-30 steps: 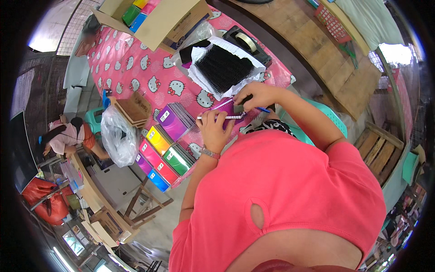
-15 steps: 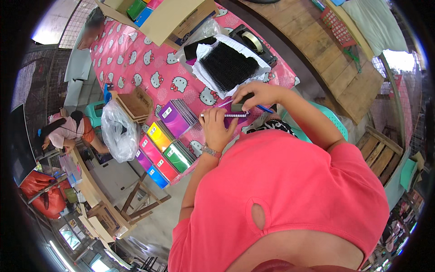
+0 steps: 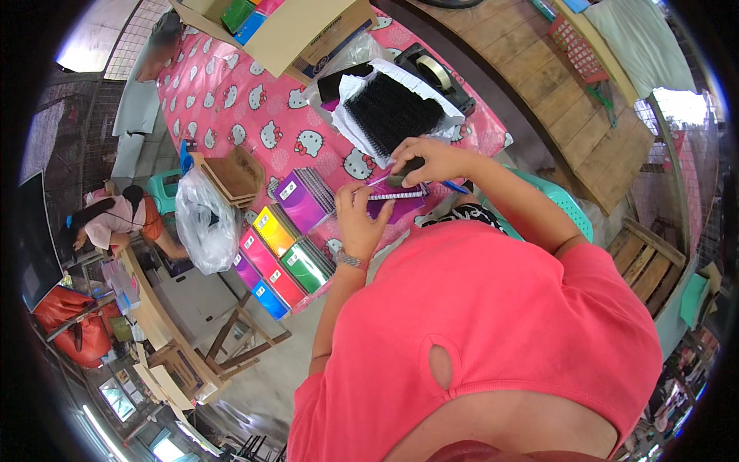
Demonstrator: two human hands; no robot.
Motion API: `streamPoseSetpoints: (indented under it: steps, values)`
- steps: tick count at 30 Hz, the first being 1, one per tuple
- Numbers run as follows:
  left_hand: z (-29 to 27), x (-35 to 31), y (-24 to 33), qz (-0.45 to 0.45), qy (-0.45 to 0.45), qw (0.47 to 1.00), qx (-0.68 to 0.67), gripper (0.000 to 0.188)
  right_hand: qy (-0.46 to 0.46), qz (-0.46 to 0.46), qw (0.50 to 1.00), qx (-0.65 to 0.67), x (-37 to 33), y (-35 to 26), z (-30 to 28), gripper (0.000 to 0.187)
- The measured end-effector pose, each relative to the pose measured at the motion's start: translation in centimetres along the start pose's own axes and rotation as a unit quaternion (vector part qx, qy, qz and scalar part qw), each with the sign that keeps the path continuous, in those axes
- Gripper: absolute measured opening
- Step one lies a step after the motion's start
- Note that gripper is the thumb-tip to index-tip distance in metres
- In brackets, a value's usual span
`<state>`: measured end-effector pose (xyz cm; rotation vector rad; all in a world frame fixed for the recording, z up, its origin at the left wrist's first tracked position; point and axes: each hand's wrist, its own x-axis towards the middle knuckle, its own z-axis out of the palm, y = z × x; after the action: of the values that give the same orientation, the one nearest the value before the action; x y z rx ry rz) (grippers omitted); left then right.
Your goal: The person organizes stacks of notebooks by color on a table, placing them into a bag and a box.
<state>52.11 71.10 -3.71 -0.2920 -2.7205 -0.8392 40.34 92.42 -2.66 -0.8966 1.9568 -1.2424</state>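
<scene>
In front of my body, a purple spiral notebook (image 3: 400, 208) lies at the table's near edge, its white coil edge turned up toward me. My left hand (image 3: 360, 221) grips the left end of this notebook, fingers bent over the coil. Just above the coil, my right hand (image 3: 433, 159) is closed on a small dark block-like thing (image 3: 406, 172), partly hidden by the fingers. A thin white strip (image 3: 379, 182) shows between the hands. Beyond them, black coil bindings (image 3: 392, 114) lie heaped on white paper. A blue object (image 3: 456, 187) pokes out beside my right wrist.
Stacked spiral notebooks (image 3: 271, 254) in several colours stand left of my left hand. A tape dispenser (image 3: 446, 85) sits past the coils. A cardboard box (image 3: 308, 38), a smaller open carton (image 3: 235, 179) and a plastic bag (image 3: 206, 223) are farther off. Another person (image 3: 115, 219) bends at far left.
The dark thing in my right hand has tilted and shifted slightly over the coil. My left hand stays at the notebook's left end. The whole view has moved a little.
</scene>
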Motion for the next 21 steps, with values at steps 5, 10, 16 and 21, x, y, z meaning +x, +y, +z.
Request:
streamPoseSetpoints:
  steps: [5, 10, 16, 21]
  values:
    - [-0.3, -0.5, -2.0, -0.053, -0.024, 0.994, -0.097, 0.032, -0.119, -0.038, 0.939, 0.322, 0.8, -0.3, 0.5, 0.031]
    - [-0.1, -0.4, -2.5, -0.083, -0.033, 0.984, -0.154, 0.028, -0.034, -0.016, 0.977, 0.208, 1.6, 0.3, 1.1, 0.032]
    - [0.1, -0.7, -2.9, -0.108, -0.017, 0.978, -0.177, 0.027, 0.066, -0.012, 0.987, 0.145, 1.0, 1.5, 0.3, 0.032]
    - [0.3, -1.4, -2.8, -0.195, -0.020, 0.955, -0.224, 0.022, 0.473, -0.052, 0.830, 0.292, -3.4, 4.7, -2.6, 0.037]
